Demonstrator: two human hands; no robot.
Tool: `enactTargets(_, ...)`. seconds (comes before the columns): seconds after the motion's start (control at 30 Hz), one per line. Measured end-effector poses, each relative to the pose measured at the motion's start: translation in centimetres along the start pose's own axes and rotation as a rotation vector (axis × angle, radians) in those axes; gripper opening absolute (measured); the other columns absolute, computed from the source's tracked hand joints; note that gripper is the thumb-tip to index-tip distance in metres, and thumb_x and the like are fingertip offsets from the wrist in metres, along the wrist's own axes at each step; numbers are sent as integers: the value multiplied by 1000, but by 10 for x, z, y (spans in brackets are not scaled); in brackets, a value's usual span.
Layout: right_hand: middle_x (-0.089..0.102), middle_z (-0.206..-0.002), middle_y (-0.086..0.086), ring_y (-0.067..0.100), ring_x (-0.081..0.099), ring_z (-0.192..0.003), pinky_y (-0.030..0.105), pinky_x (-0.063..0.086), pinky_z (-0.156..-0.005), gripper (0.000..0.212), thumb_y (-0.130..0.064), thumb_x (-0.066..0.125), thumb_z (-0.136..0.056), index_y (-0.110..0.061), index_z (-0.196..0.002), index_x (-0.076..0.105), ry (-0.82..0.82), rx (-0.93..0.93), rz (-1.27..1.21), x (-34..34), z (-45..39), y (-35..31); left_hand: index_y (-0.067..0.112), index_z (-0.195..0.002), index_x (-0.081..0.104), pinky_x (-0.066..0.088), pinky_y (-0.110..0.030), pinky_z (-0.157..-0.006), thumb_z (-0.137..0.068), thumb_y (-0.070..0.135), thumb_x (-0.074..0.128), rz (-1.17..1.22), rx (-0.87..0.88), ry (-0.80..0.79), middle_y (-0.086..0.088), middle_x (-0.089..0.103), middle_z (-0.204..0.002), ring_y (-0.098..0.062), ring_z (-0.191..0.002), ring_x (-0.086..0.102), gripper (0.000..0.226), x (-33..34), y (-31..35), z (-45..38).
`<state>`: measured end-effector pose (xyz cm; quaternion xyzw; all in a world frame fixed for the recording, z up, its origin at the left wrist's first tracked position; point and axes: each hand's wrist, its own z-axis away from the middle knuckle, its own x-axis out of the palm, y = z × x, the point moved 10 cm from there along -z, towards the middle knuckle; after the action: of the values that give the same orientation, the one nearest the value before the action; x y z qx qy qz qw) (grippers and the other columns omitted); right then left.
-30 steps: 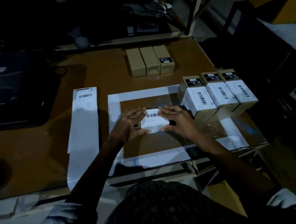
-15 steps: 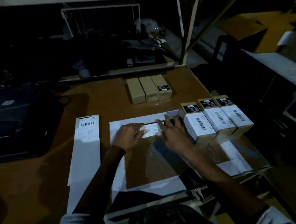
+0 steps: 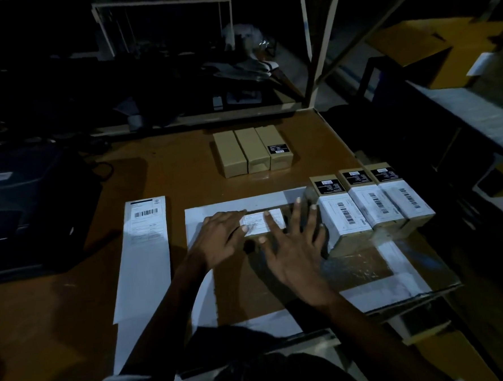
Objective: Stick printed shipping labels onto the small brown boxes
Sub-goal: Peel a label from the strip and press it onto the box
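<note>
A small brown box lies in front of me, mostly hidden under my hands, with a white shipping label (image 3: 261, 220) on its top. My left hand (image 3: 221, 239) lies flat on the label's left end, thumb at its edge. My right hand (image 3: 295, 246) presses on the label's right part with fingers spread and straight. Right beside it, three labelled boxes (image 3: 375, 206) stand in a row. Three plain brown boxes (image 3: 252, 150) lie side by side further back. A long white backing strip (image 3: 146, 270) on the left carries one printed label (image 3: 146, 220).
The brown table (image 3: 169, 171) holds a white paper border (image 3: 233, 204) around my work spot. A dark printer (image 3: 24, 210) sits at the left. A metal shelf post (image 3: 321, 44) rises at the table's back right. The table edge drops off at the right.
My view has tilted up. My right hand has spread its fingers and slid across the label; my left hand has stayed on the label's left end.
</note>
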<state>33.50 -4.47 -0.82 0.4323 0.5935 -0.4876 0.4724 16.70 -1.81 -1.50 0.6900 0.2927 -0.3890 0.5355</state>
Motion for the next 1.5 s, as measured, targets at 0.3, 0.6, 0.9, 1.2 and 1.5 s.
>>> enactTargets(0.3, -40, -159, 2, 35, -37, -145, 64, -5, -116, 70, -72, 17, -96, -42, -158, 7, -67, -147, -59, 6, 15, -31, 27, -139, 55, 43, -47, -102, -82, 65, 57, 96, 26, -28, 3, 63, -131, -18, -120, 55, 68, 0, -5, -4)
enactTargets(0.6, -35, -161, 2, 37, -30, -147, 66, 2, -118, 79, -78, -6, -87, -48, -153, 26, -27, -148, 31, -17, -25, -19, 26, -136, 55, 47, -49, -100, -73, 45, 72, 83, 35, -11, 2, 65, -126, -21, -117, 58, 68, 0, -6, -5)
enactTargets(0.9, -22, -166, 0, 38, -19, -151, 64, 6, -116, 65, -71, 21, -95, -39, -144, 50, 66, -193, 19, -15, -6, -30, 22, -134, 58, 48, -48, -99, -74, 36, 74, 88, 92, 22, -3, 67, -124, -25, -115, 61, 64, -3, 1, -4)
enactTargets(1.2, -27, -165, -2, 36, -26, -150, 66, 3, -116, 63, -70, 10, -97, -47, -149, 37, 57, -183, -73, 0, 17, -36, 24, -139, 54, 41, -44, -103, -83, 40, 58, 131, 62, -19, -2, 63, -131, -24, -120, 54, 59, -5, 3, -1)
enactTargets(1.5, -31, -163, 1, 36, -25, -150, 62, 0, -117, 63, -67, 13, -98, -41, -155, 29, 43, -86, -69, -4, 16, -17, 24, -129, 62, 46, -51, -98, -85, 69, 46, 174, -32, 38, -1, 67, -126, -22, -116, 58, 65, -7, 3, -3)
